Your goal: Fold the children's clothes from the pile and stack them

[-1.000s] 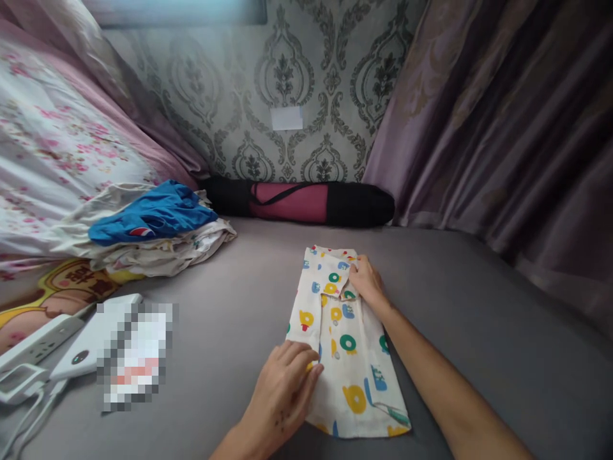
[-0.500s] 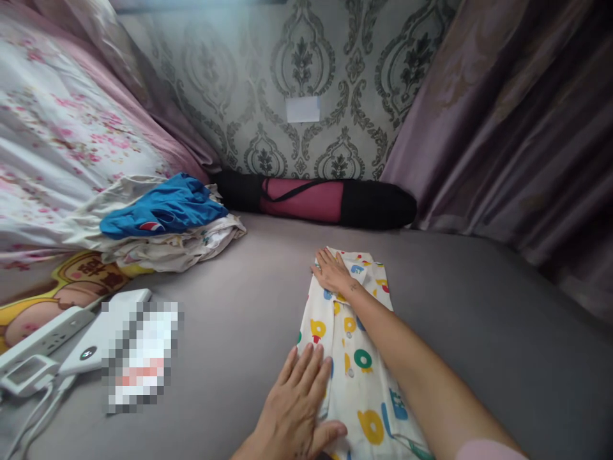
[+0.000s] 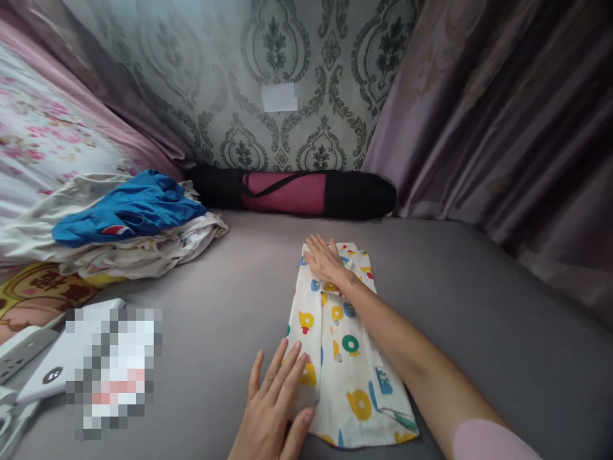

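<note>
- Power strip (image 3: pixel 23 351) and white power bank (image 3: pixel 57 364) lie well to the left of the left hand's (image 3: pixel 265 412) fingers, a blurred packet (image 3: pixel 119 374) nearer to them; the view has turned a little, so all three sit further left than half a second ago.
- Clothes heap (image 3: pixel 134 214), blue top uppermost, lies beyond and left of the left fingers; grey sheet (image 3: pixel 215 358) stretches between heap, packet and those fingers, giving room on that side.
- Left-hand fingers are now fanned wide, holding nothing, over the shirt's (image 3: pixel 338 396) lower left edge. A second ago they were bunched there; half a second ago they were closer together, thumb reaching further across. Whether the fingertips press on the cloth, I cannot tell.
- Shirt lies folded long and narrow on the sheet, between the left fingers and the right forearm (image 3: pixel 407 351); its top edge is just past the right hand's (image 3: pixel 325 260) fingertips, its hem to the right of the left thumb.
- Right-hand fingers are straight, slightly apart, laid flat on the shirt's upper left, gripping nothing, as half a second ago; a second ago they held its upper right edge.
- Rolled bag (image 3: pixel 287 193) runs along the wall (image 3: pixel 211 70) beyond the right fingertips, a strip of sheet between.
- Purple curtain (image 3: pixel 460 128) hangs far right of the right fingers; sheet spreads widely from forearm to curtain.
</note>
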A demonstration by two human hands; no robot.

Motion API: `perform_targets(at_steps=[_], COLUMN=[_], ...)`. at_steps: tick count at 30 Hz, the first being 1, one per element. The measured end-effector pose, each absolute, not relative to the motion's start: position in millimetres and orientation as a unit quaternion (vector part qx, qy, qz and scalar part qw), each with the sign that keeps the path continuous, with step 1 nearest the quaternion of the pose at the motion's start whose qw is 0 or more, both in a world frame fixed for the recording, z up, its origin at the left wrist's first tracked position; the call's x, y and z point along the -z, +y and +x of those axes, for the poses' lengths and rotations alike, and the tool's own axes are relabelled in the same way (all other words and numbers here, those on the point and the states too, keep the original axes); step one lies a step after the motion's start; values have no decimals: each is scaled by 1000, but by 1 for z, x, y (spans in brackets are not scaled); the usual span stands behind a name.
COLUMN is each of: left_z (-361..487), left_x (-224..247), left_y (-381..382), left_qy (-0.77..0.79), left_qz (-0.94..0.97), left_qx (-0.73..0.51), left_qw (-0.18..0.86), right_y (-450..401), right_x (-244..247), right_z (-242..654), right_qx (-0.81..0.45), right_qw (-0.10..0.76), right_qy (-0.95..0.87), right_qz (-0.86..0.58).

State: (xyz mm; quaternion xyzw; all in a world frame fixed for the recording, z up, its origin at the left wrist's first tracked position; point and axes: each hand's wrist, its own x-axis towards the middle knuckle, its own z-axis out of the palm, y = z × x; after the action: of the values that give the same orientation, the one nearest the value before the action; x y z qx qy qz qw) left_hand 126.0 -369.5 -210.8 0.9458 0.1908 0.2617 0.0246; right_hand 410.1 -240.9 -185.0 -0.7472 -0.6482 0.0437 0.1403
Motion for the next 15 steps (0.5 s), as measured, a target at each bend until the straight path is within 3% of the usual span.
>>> perform_targets(at_steps=[9,15], left_z=[134,135], left_x=[204,207], left_y=[-368,-366], left_qy=[167,140], left_qz=[954,956], left_qx=[-249,-252], left_qw=[-15,-49], right_y=[-266,-265], right_x=[214,200], right_z=[424,437], right_qx=[-67,-128], right_qw=[86,111], right_qy=[-604,-611], right_qz=[-789,-773])
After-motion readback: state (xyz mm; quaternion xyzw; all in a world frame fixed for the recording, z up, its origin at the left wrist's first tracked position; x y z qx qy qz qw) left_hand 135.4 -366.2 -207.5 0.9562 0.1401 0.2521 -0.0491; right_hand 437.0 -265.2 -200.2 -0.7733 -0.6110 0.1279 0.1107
